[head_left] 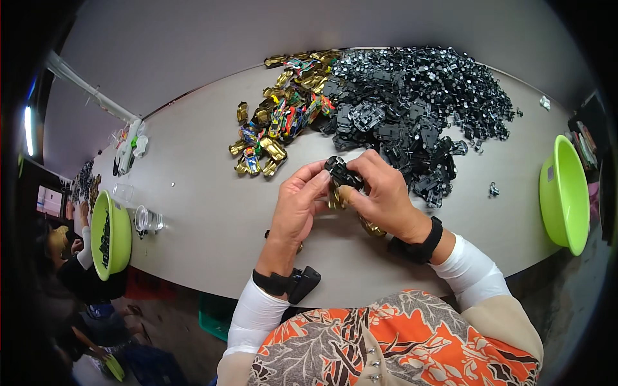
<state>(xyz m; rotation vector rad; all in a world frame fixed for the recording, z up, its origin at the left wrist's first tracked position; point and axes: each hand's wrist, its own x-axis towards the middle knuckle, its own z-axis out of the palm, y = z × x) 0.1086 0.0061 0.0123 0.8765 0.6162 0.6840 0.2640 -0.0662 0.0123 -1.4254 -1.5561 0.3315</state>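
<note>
Over the near middle of the table, both of my hands hold one toy car [338, 168], its black wheeled base uppermost and some gold body showing beneath. My left hand [297, 204] pinches it from the left between thumb and fingers. From the right, the thumb and fingers of my right hand [390, 201] press on it; a tan covering wraps that thumb. A gold car body [372, 226] lies partly hidden under my right hand. Just beyond my hands are a heap of black car bases [393, 132] and a pile of gold and coloured car bodies [283, 119].
Small wheel parts [450, 83] spread behind the bases, with one loose piece [494, 189] at right. Green basins stand at the right edge [563, 193] and left edge [122, 241]. A clear plastic cup [148, 219] sits at left. Another person [77, 248] works beyond it.
</note>
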